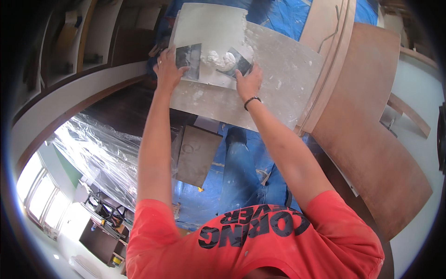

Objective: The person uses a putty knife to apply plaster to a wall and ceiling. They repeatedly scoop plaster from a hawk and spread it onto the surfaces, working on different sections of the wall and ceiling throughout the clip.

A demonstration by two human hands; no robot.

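Blue sheeting covers the floor beneath a broad grey board, on which a paler board lies, smeared with white. Near its close edge sit lumps of white paste, between the person's two hands and slightly beyond them. The left hand is closed around the edge of an upright-set dark plate; the right hand grips a slanted dark blade, which touches the paste. At upper left, open shelving has several compartments holding items too blurred to identify.
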